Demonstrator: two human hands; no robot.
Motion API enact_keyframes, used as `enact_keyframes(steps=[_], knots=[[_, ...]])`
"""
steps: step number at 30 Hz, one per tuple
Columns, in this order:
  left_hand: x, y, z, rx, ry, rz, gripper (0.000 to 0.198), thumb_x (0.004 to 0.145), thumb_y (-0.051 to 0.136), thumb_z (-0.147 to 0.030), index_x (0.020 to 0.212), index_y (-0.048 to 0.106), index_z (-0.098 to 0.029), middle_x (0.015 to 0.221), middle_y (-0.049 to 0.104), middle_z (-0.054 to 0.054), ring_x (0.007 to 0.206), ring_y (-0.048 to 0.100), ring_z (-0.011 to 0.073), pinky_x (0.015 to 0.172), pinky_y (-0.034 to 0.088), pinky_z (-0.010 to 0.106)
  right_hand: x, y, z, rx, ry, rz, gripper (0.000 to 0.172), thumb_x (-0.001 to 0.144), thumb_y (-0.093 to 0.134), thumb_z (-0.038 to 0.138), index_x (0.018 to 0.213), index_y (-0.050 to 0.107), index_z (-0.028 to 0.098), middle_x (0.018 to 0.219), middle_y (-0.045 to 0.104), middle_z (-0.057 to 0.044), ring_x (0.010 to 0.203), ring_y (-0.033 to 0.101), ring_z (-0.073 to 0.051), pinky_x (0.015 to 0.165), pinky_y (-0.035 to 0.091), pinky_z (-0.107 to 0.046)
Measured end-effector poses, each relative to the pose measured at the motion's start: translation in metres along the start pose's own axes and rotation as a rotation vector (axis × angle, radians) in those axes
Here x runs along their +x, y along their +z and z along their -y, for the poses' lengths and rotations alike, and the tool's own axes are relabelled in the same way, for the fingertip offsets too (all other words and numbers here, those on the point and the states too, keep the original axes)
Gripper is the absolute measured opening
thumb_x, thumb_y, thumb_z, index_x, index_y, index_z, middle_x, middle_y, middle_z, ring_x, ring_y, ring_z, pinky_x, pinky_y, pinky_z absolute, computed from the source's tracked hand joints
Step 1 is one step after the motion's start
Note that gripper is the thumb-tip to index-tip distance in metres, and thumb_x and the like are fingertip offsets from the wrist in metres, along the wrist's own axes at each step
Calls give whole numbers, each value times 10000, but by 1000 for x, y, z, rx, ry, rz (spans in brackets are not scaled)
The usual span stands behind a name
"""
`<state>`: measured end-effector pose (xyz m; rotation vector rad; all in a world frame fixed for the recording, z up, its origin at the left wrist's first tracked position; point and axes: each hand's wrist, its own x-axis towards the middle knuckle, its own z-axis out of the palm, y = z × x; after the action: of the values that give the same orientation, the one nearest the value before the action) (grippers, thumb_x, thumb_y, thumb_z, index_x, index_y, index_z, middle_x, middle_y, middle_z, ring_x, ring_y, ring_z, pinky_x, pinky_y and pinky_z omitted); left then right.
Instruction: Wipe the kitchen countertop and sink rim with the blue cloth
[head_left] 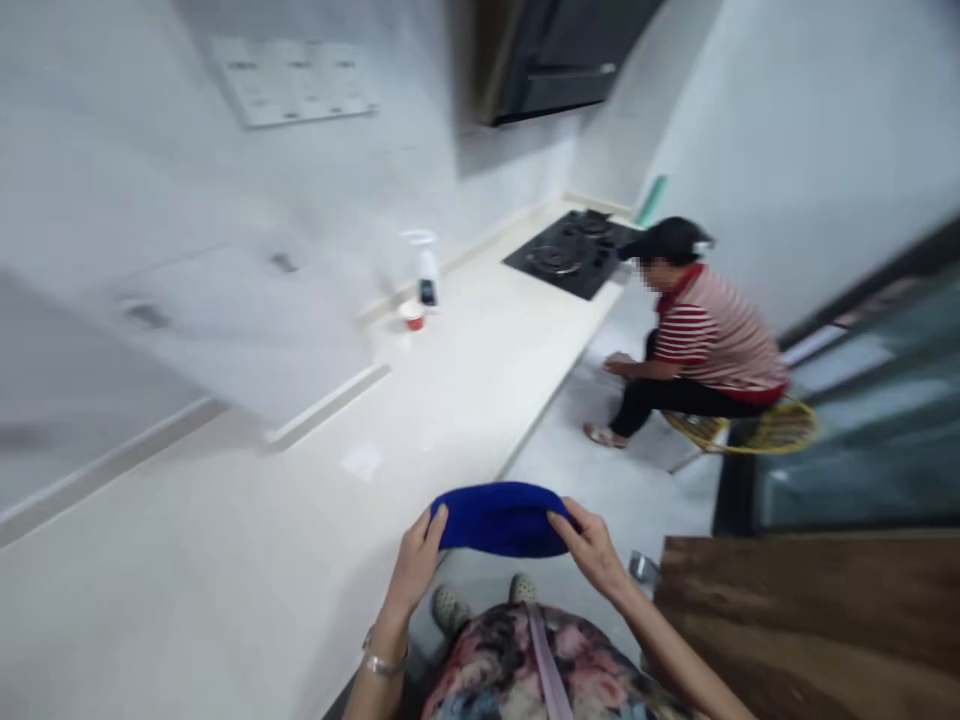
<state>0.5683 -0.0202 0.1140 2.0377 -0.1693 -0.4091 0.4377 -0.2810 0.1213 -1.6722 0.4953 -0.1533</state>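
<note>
A blue cloth (pixel 501 520) is stretched between my two hands, in front of my body and beside the counter's front edge. My left hand (pixel 421 555) pinches its left end between thumb and fingers. Its right end is gripped by my right hand (pixel 589 545), with the thumb on top. The cloth is held in a long, folded-looking band; the fingers beneath it are partly hidden.
A long white counter (pixel 300 520) runs along the left, bearing a red-and-white cup (pixel 412 315), a white device (pixel 427 270) and a black stove (pixel 574 250). A person (pixel 705 340) sits on a yellow chair (pixel 784 428) at the right. A wooden surface (pixel 810 610) is at lower right.
</note>
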Motion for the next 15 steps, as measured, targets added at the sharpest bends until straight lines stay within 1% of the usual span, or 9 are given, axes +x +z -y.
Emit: enact_keyframes(steps=[2,4,6,7,9,11,13,14,15], knots=[[-6,-49,-5,-137,-6,-119,747,924,520,-773,1211,802,-144,1228,809,148,1254,721,313,1211,511,490,24,34,27,-39,-98,119,495,942,682,675,1041,835,215,888,774,-37,831,675,-219,798,553,-322],[-9,-94,-6,-195,39,-311,757,904,564,-794,1190,796,-132,1184,814,144,1204,727,311,1190,523,487,49,77,57,-36,-202,194,449,973,666,627,1049,831,216,915,776,-33,839,677,-208,800,559,-308],[-9,-134,3,-197,64,-500,758,911,553,-804,1161,790,-129,1150,814,143,1161,731,308,1149,551,480,75,125,81,-31,-291,251,435,980,657,607,1051,822,211,939,775,-35,855,685,-205,805,572,-304],[-9,-151,14,-181,60,-565,757,926,532,-800,1180,782,-132,1171,808,146,1165,729,307,1138,558,477,89,147,87,-46,-320,286,439,981,648,605,1066,817,209,960,777,-39,876,696,-211,818,583,-311],[-12,-179,44,-93,22,-607,742,969,493,-754,1321,736,-148,1343,759,164,1268,698,310,1171,536,479,117,188,88,-165,-350,349,434,976,635,586,1107,801,207,1018,783,-58,938,721,-234,885,606,-354],[-20,-201,84,87,-77,-604,743,996,494,-666,1502,627,-138,1591,598,204,1481,562,346,1278,428,519,139,223,73,-408,-372,327,455,970,637,520,1262,759,193,1176,772,-118,1074,727,-284,1006,599,-444],[-33,-221,126,294,-234,-613,786,998,510,-578,1598,519,-70,1729,401,261,1638,335,414,1344,282,601,150,254,52,-659,-383,265,604,968,634,450,1495,628,154,1409,679,-214,1274,670,-356,1108,553,-547],[-39,-231,145,369,-314,-618,796,1000,504,-546,1612,489,-37,1748,346,286,1664,256,444,1345,243,644,149,271,41,-754,-388,250,695,974,625,434,1594,531,134,1517,600,-257,1378,610,-390,1143,524,-587],[-44,-241,163,419,-378,-621,794,1007,487,-526,1618,471,-18,1753,320,302,1672,214,463,1337,231,673,144,288,31,-826,-393,261,765,987,613,437,1665,439,129,1605,517,-281,1465,538,-418,1169,495,-621]])
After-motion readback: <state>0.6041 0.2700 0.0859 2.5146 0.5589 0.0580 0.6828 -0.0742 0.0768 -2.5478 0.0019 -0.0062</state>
